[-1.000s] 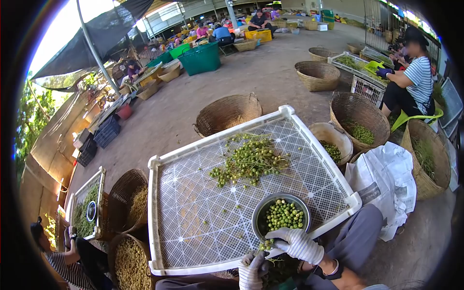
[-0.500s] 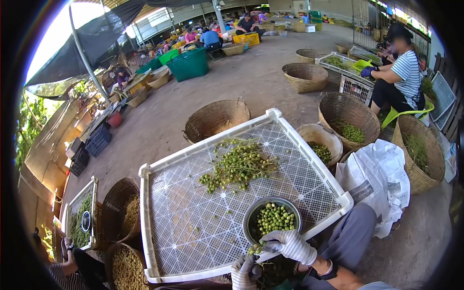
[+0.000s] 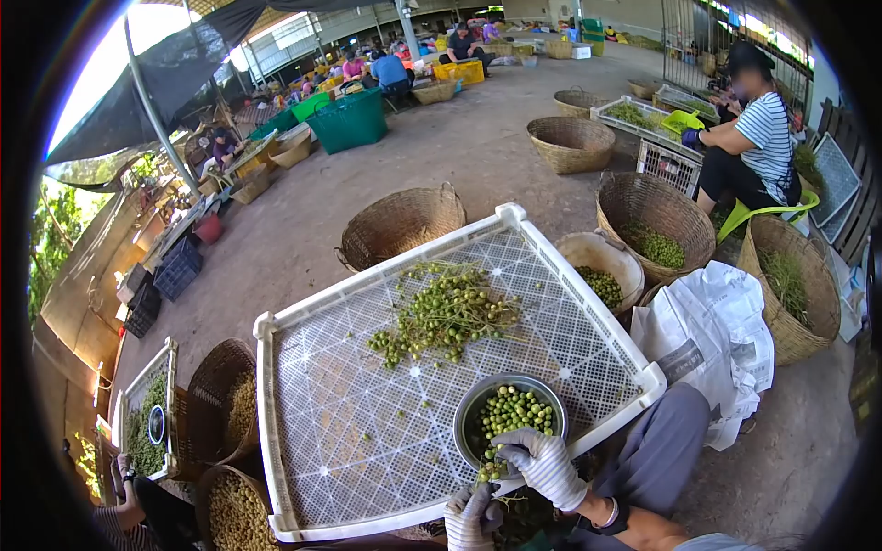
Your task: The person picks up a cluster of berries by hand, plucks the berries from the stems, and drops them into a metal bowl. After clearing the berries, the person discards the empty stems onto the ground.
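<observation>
Showing a green sprig (image 3: pixel 492 470) at the near rim of a metal bowl (image 3: pixel 511 376), the view centers on two gloved hands. The sprig appears to be gripped by the curled fingers of the left hand (image 3: pixel 470 516); the right hand (image 3: pixel 551 466) is bent close over it, but whether anything is pinched there cannot be told. The bowl, set on the near edge of a white mesh tray (image 3: pixel 344 450), is partly filled with loose green berries (image 3: pixel 524 410). A tangled bunch of stemmed fruit (image 3: pixel 446 312) is spread beyond it, with a few stray berries scattered about; the work is judged to be partly done, with considerable stemmed fruit left. Green fruit is also contained in a pale-lined basket (image 3: pixel 574 246) and a larger wicker basket (image 3: pixel 634 197), behind a white sack (image 3: pixel 694 317).
</observation>
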Demonstrator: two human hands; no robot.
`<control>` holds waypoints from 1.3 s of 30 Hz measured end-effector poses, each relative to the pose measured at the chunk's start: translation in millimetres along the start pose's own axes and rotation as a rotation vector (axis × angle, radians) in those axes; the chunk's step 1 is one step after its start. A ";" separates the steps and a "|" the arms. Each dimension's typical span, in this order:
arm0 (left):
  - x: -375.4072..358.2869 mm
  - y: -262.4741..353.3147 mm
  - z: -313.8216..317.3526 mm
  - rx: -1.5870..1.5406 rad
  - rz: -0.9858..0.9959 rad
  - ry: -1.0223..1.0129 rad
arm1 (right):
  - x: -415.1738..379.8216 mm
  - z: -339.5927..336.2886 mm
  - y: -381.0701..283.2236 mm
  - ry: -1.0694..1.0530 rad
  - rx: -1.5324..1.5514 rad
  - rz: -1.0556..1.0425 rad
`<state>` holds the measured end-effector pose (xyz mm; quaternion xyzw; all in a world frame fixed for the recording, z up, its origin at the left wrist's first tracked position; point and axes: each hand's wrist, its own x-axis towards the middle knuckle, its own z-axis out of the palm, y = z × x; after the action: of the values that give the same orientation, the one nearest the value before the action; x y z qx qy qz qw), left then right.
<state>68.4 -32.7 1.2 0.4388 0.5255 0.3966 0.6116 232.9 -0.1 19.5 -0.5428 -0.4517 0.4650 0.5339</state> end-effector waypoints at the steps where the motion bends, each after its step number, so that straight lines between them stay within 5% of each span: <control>1: -0.6 2.1 0.9 0.000 -0.003 -0.001 | -0.1 1.2 0.0 0.042 -0.063 -0.069; 7: -0.1 16.4 2.2 -0.006 -0.116 -0.015 | 5.9 -2.6 9.4 0.152 -0.004 -0.064; 9: -0.1 8.8 2.8 -0.014 0.056 0.051 | 11.1 -8.6 8.3 0.159 0.011 -0.097; 11: -1.2 8.5 -0.5 -0.091 0.028 0.043 | 18.8 -14.9 -4.8 0.208 -0.534 -0.419; 13: -1.6 12.0 -3.1 -0.232 -0.108 0.001 | 15.7 -18.0 -2.1 0.133 -0.372 -0.393; 15: -0.7 6.1 1.3 -0.196 -0.043 0.023 | 12.2 -18.6 -6.7 -0.066 -0.463 -0.460; 17: -0.2 4.8 1.8 -0.157 0.020 0.041 | 10.6 -14.6 -6.1 -0.108 -0.399 -0.454; 19: 0.8 13.3 -0.3 -0.456 -0.276 0.009 | 9.6 -13.5 5.6 -0.292 -0.272 -0.357; 25: 1.4 -3.9 -1.4 -0.112 -0.014 0.011 | 9.8 -17.4 12.1 -0.280 -0.146 -0.204; 33: -2.8 21.1 11.2 -0.251 -0.115 0.064 | 10.0 -10.7 7.0 -0.184 -0.202 -0.423; 35: -2.5 28.1 16.6 -0.367 -0.220 0.084 | 6.8 -12.9 7.5 -0.370 -0.040 -0.332; 39: -3.5 31.3 24.5 -0.301 -0.153 0.160 | 0.9 -10.8 7.6 -0.363 -0.105 -0.190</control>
<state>91.5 -29.5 33.6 0.2683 0.5390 0.4566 0.6550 243.6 -1.1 11.8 -0.4321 -0.6131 0.4786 0.4565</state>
